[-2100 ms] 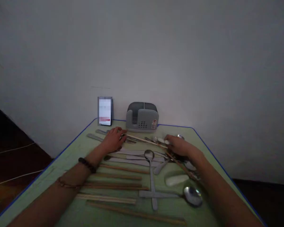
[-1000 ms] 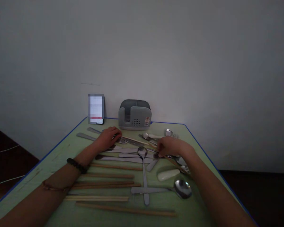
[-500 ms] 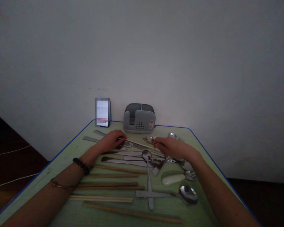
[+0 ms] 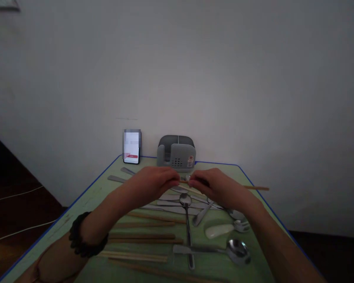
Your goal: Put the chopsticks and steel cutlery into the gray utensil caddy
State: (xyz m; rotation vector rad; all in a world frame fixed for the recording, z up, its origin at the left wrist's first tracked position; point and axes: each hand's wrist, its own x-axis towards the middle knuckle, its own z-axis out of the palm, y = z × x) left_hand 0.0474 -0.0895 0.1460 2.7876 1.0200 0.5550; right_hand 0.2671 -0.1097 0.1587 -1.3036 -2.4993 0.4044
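Observation:
Between both my hands runs a thin brown chopstick (image 4: 256, 188), held sideways above the table, its right end sticking out past my wrist. My left hand (image 4: 157, 181) pinches it near its left end. My right hand (image 4: 214, 184) has its fingers closed on it a short way to the right. Below them lie a pale chopstick (image 4: 194, 190), an upright-lying spoon (image 4: 185, 199) and several table knives (image 4: 171, 203), partly covered by my hands. A grey cutlery holder (image 4: 183, 157) stands just behind my hands.
A lit phone (image 4: 131, 147) leans against the wall at the back left. Several wooden chopsticks (image 4: 144, 236) lie at the front left. A large spoon (image 4: 238, 251) and a white-handled fork (image 4: 221, 230) are at the front right. The green table (image 4: 85, 220) has a blue edge.
My left hand has moved right, close to my right hand, and lets go of the pale chopstick. The brown chopstick is now lifted between both hands. The view has tilted slightly.

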